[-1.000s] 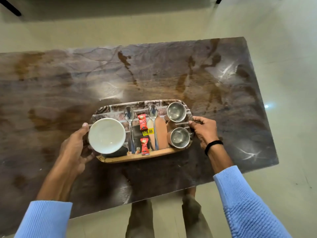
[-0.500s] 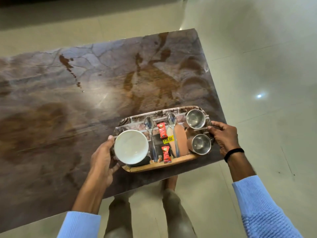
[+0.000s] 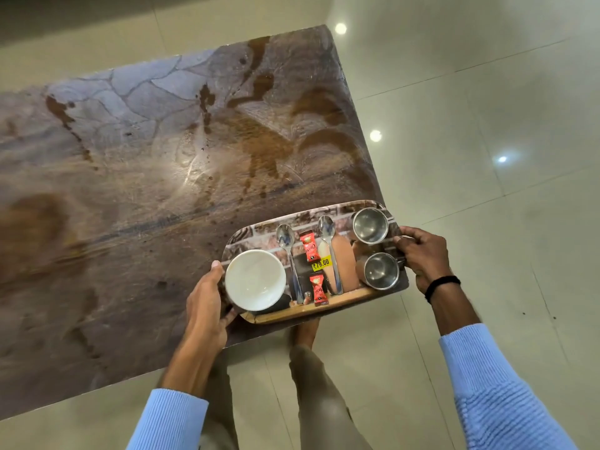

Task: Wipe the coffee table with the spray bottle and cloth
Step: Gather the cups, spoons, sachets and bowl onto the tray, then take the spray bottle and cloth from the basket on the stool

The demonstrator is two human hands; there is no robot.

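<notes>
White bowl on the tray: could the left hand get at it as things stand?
Probably, but not freely. The left hand grips the tray right beside the white bowl, with nothing between them; letting go would leave the tray to the right hand alone.

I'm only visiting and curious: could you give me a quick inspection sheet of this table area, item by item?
Surface: coffee table, glossy brown-grey stone pattern with darker blotches; cannot tell whether these are stains or pattern.
Job's things: spray bottle and cloth, nothing seen.
Clutter: tray at the near right corner, jutting past the edge, carrying a white bowl, two spoons, two red sachets and two steel cups.
Hands: left hand grips the tray's left end; right hand grips its right end.
Cables: nothing seen.
Surroundings: pale tiled floor with lamp reflections; the person's legs below.
</notes>
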